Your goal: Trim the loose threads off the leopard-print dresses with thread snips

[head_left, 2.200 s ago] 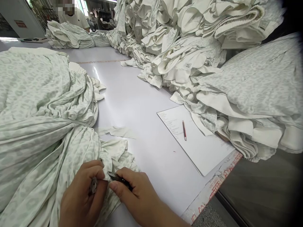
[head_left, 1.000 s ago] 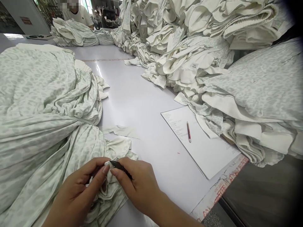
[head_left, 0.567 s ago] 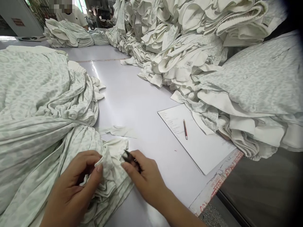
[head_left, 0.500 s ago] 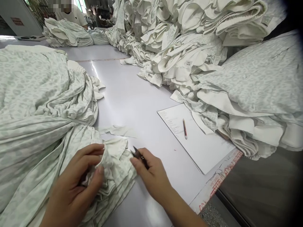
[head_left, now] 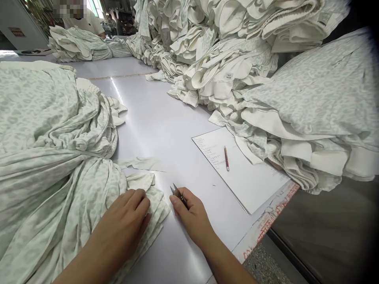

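Note:
In my right hand [head_left: 194,217] is a pair of dark thread snips [head_left: 179,196], the blades pointing up and left with the tips slightly apart. My left hand [head_left: 127,221] lies back upward on a layered stack of pale green patterned fabric pieces [head_left: 156,207], its fingers curled down into the cloth. The left fingertips are hidden under the hand. Beside it, a large gathered bundle of the same fabric [head_left: 38,106] spreads over the left of the table. A thin fabric strip [head_left: 145,163] lies just beyond the stack.
A sheet of paper [head_left: 242,185] with a pencil [head_left: 226,158] on it lies right of centre on the white table [head_left: 154,130]. Large fabric piles [head_left: 231,63] rise along the right and back. A person [head_left: 89,23] is at the far left, behind another bundle [head_left: 85,43].
My left hand has turned from palm-inward, pinching a lifted fabric edge, to back-up with fingers down on the stack. The snips stay in my right hand; the view has shifted slightly.

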`<state>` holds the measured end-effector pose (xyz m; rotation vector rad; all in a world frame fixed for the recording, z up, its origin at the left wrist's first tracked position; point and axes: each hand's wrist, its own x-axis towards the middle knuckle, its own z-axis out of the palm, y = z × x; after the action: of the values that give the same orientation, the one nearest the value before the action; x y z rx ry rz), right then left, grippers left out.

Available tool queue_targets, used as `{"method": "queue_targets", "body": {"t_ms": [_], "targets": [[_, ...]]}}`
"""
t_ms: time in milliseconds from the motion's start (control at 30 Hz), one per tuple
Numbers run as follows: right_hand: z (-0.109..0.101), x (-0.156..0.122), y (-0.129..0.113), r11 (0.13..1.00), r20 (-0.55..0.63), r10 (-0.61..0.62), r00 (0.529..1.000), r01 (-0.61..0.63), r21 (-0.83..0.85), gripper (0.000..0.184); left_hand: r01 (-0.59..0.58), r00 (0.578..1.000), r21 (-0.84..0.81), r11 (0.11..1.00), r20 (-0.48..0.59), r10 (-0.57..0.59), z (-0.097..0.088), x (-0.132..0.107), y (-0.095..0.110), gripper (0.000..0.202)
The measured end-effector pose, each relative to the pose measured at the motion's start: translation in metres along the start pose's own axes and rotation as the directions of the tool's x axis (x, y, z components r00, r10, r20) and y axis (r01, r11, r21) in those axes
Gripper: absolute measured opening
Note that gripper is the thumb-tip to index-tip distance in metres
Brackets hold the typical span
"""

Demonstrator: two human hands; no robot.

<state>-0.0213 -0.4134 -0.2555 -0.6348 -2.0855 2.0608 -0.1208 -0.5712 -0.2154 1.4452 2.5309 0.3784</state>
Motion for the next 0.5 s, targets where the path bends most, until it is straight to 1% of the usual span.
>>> {"method": "queue_targets", "body": {"t_ms": [67, 100, 133, 167, 233, 267, 300, 333, 400, 500], "targets": [[-0.001, -0.001, 0.002, 1.0, 0.001, 0.002, 1.0, -0.002, -0.001, 0.029, 0.002, 1.0, -0.022, 1.0, 0.016, -0.002, -0.005, -0.001, -0.003, 0.03], [-0.002, -0.001, 0.002, 1.0, 0.003, 0.002, 1.0, -0.002, 0.001, 0.029, 0.023, 1.0, -0.029, 0.999, 0.015, -0.023, -0.008, -0.002, -0.004, 0.03], [-0.002, -0.001, 0.003, 1.0, 0.006, 0.001, 1.0, -0.001, 0.002, 0.029, 0.079, 0.997, -0.028, 0.997, 0.004, -0.078, -0.012, -0.002, -0.005, 0.031], [-0.002, -0.002, 0.003, 1.0, 0.011, -0.002, 1.0, 0.002, 0.004, 0.029, 0.168, 0.986, -0.01, 0.986, -0.008, -0.168, -0.015, -0.002, -0.005, 0.033], [-0.002, -0.002, 0.004, 1.0, 0.026, -0.013, 1.0, 0.013, 0.005, 0.028, 0.357, 0.934, 0.056, 0.932, -0.035, -0.356, -0.018, 0.001, -0.004, 0.031], [-0.002, -0.003, 0.004, 1.0, 0.033, -0.019, 0.999, 0.019, 0.004, 0.028, 0.421, 0.907, 0.096, 0.902, -0.042, -0.419, -0.018, 0.004, -0.002, 0.029], [-0.003, -0.003, 0.004, 1.0, 0.039, -0.025, 0.999, 0.025, 0.002, 0.028, 0.455, 0.89, 0.137, 0.88, -0.046, -0.453, -0.016, 0.008, 0.0, 0.027], [-0.003, -0.004, 0.004, 1.0, 0.043, -0.029, 0.999, 0.029, -0.002, 0.029, 0.46, 0.887, 0.177, 0.87, -0.049, -0.459, -0.013, 0.012, 0.002, 0.028], [-0.004, -0.004, 0.004, 0.999, 0.046, -0.033, 0.998, 0.034, -0.012, 0.029, 0.424, 0.904, 0.231, 0.875, -0.054, -0.424, -0.008, 0.02, 0.006, 0.025], [-0.006, -0.005, 0.005, 0.999, 0.038, -0.036, 0.999, 0.038, -0.03, 0.028, 0.406, 0.913, 0.247, 0.88, -0.06, -0.405, -0.006, 0.026, 0.007, 0.028]]}}
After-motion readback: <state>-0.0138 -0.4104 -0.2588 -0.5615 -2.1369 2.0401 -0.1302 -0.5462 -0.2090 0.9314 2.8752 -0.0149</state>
